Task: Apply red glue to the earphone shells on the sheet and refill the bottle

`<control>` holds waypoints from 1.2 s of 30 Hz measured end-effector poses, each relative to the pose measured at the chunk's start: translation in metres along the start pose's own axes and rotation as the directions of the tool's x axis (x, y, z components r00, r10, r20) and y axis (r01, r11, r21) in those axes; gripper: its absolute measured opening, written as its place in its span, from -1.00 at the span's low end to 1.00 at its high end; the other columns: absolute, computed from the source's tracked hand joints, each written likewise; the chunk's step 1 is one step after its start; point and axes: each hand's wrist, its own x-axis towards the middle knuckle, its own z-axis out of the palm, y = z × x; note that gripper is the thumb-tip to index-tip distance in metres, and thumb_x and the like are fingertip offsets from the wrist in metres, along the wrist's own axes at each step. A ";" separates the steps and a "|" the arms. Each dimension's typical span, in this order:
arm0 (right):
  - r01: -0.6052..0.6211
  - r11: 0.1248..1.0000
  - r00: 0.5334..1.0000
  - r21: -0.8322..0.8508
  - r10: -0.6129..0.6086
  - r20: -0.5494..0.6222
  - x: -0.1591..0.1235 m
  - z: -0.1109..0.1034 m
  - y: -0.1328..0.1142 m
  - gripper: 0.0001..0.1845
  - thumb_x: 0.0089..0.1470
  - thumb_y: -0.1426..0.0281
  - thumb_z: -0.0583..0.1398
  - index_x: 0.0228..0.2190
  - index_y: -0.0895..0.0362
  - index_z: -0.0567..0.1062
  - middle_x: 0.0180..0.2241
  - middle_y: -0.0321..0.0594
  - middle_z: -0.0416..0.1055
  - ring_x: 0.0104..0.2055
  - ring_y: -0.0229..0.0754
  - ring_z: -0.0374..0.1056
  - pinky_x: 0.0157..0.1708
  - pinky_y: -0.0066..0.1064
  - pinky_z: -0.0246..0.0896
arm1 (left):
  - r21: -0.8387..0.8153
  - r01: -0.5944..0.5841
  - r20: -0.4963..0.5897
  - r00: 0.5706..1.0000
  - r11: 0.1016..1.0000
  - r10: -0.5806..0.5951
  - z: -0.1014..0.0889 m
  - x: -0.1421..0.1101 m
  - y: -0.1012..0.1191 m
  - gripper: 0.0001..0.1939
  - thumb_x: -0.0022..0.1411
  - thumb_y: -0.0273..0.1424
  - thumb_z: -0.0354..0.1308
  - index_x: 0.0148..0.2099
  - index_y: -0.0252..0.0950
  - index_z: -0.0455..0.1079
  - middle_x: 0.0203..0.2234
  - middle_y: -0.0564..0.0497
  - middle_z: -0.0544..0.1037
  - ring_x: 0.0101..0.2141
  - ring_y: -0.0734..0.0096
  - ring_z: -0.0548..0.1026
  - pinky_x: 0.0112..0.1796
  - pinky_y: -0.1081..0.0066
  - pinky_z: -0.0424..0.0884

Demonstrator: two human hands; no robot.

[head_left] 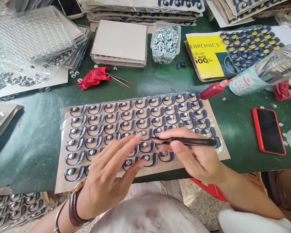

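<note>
A brown card sheet (63, 181) under clear film lies before me, with rows of dark hook-shaped pieces (109, 127), each bearing a round silvery disc. My right hand (196, 155) grips black tweezers (194, 141), their tips pointing left at a piece (143, 133) near the sheet's middle. My left hand (111, 171) is over the lower part of the sheet, fingers stretched out and thumb apart, with nothing held. Its fingertips come close to the tweezer tips; whether they touch a piece I cannot tell. Some pieces are hidden beneath both hands.
Beyond the sheet are a tub of metal discs (165, 42), stacked cards (120, 42), a red cloth (93, 78) and metal tweezers (120, 81). To the right lie a red tube (213, 91), a tilted bottle (247, 81) and a phone (270, 131). Film-covered sheets (36, 35) pile up left.
</note>
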 end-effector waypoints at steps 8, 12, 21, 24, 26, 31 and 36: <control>0.329 0.889 0.922 -0.319 -0.229 0.313 0.030 0.010 -0.004 -0.70 0.29 0.41 0.09 0.04 0.06 0.40 -0.03 -0.27 0.54 -0.19 -0.24 0.54 -0.32 -0.49 0.46 | 0.130 -0.060 0.015 0.998 0.990 0.058 0.007 0.028 -0.004 -0.46 0.29 -0.62 -0.05 0.30 -0.30 0.20 -0.23 -0.05 0.58 -0.26 0.37 0.53 -0.20 0.39 0.48; 0.294 0.698 0.956 -0.653 -0.223 0.191 0.041 -0.036 0.023 -0.42 0.16 0.62 0.05 0.18 0.04 0.28 0.08 -0.22 0.46 -0.09 -0.18 0.51 -0.13 -0.34 0.45 | 0.203 -0.013 -0.101 0.994 0.979 0.035 -0.002 0.022 -0.020 -0.67 0.34 -0.49 0.04 0.13 -0.30 0.35 -0.18 -0.04 0.58 -0.21 0.36 0.55 -0.13 0.40 0.46; 0.065 0.357 0.975 -0.932 -0.221 -0.016 0.090 -0.123 0.109 -0.71 0.21 0.57 -0.01 -0.31 0.20 0.50 -0.25 0.04 0.51 0.04 0.16 0.36 0.15 0.34 0.00 | -0.014 0.012 -0.114 0.993 1.000 -0.014 -0.008 -0.017 -0.023 -0.65 0.32 -0.58 0.07 0.12 -0.27 0.39 -0.03 -0.13 0.47 -0.02 0.30 0.49 -0.04 0.38 0.47; 0.110 0.401 0.955 -0.909 -0.296 -0.015 0.097 -0.100 0.082 -0.85 0.21 0.43 0.09 -0.26 0.18 0.47 -0.26 0.02 0.49 -0.07 0.14 0.38 0.00 0.18 0.22 | 0.038 -0.074 -0.039 0.996 0.997 0.075 0.003 -0.031 -0.019 -0.57 0.31 -0.62 0.08 0.20 -0.31 0.35 -0.03 -0.17 0.48 -0.06 0.33 0.52 -0.11 0.45 0.50; 0.161 0.589 0.909 -0.792 -0.402 -0.114 0.093 -0.069 0.056 -0.85 0.16 0.30 0.20 -0.28 0.12 0.46 -0.29 -0.07 0.49 -0.19 0.02 0.41 -0.13 -0.04 0.36 | 0.137 -0.147 -0.001 0.989 0.980 0.148 0.009 -0.036 -0.016 -0.62 0.34 -0.56 0.08 0.18 -0.35 0.36 -0.03 -0.19 0.52 -0.05 0.28 0.54 -0.09 0.39 0.50; 0.083 0.996 0.982 -0.019 -0.085 -0.171 0.062 0.013 0.030 -0.70 0.21 0.20 0.19 -0.50 0.09 0.42 -0.61 -0.35 0.41 -0.57 -0.27 0.37 -0.51 -0.41 0.38 | 0.217 -0.279 -0.015 0.957 0.935 0.289 0.019 -0.039 -0.011 -0.72 0.33 -0.52 0.13 0.06 -0.47 0.44 -0.12 -0.15 0.62 -0.03 0.24 0.56 0.03 0.27 0.48; -0.034 0.960 0.992 0.278 0.065 -0.105 0.040 0.038 0.051 -0.73 0.15 0.21 0.26 -0.47 0.14 0.48 -0.55 -0.29 0.49 -0.54 -0.25 0.44 -0.50 -0.42 0.42 | 0.169 -0.298 -0.058 0.949 0.940 0.311 0.026 -0.035 -0.012 -0.78 0.29 -0.55 0.16 -0.03 -0.50 0.48 -0.19 -0.14 0.65 -0.09 0.27 0.60 0.00 0.29 0.54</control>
